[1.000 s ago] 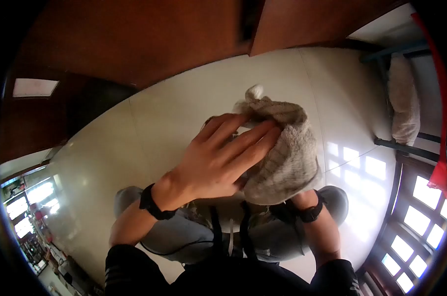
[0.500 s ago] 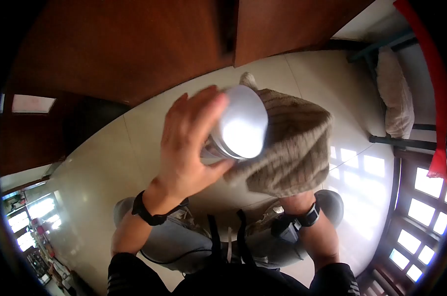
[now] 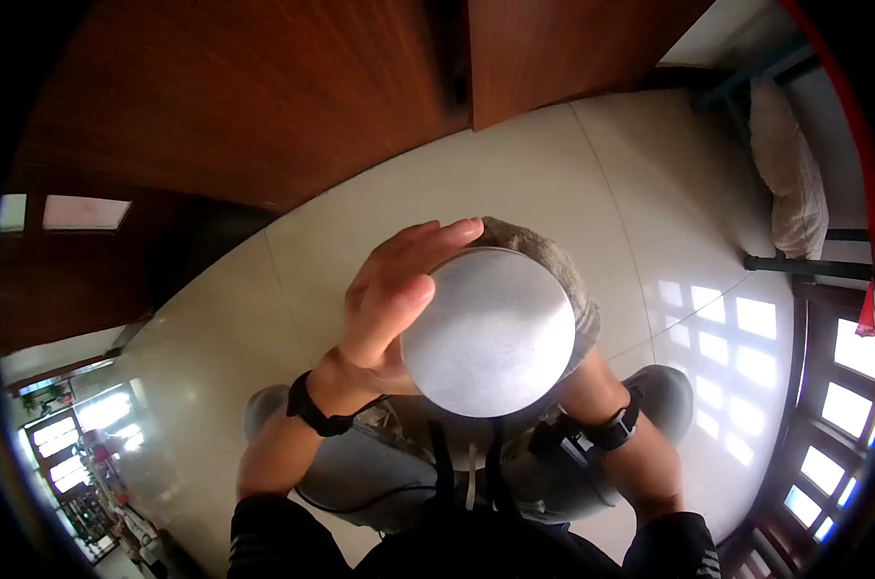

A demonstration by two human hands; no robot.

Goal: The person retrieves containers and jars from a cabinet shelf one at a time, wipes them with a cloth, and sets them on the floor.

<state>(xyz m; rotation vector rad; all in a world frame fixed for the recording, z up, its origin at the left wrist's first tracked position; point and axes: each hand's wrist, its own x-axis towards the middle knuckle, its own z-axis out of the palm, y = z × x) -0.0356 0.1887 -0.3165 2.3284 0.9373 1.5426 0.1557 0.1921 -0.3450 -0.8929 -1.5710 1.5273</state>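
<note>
A round metal tin (image 3: pixel 489 333) faces up at me with its flat silver end, in front of my lap. My left hand (image 3: pixel 384 299) is wrapped round its left side, thumb below and fingers along the upper edge. A grey-brown striped cloth (image 3: pixel 580 307) lies against the right and far side of the tin. My right hand (image 3: pixel 580 384) is behind the cloth and the tin; only the part near the wrist shows, and its fingers are hidden. The cloth is bunched over that hand.
A brown wooden cabinet (image 3: pixel 264 87) stands ahead on the pale tiled floor (image 3: pixel 592 183). To the right are a dark metal frame (image 3: pixel 804 265), a pale sack-like bundle (image 3: pixel 788 179) and a paned window or door (image 3: pixel 843 405). My knees flank the hands.
The tin has come closer to me and turned its flat end squarely upward. The cloth, spread out to the right before, is now pressed around the tin's far right side, mostly behind it.
</note>
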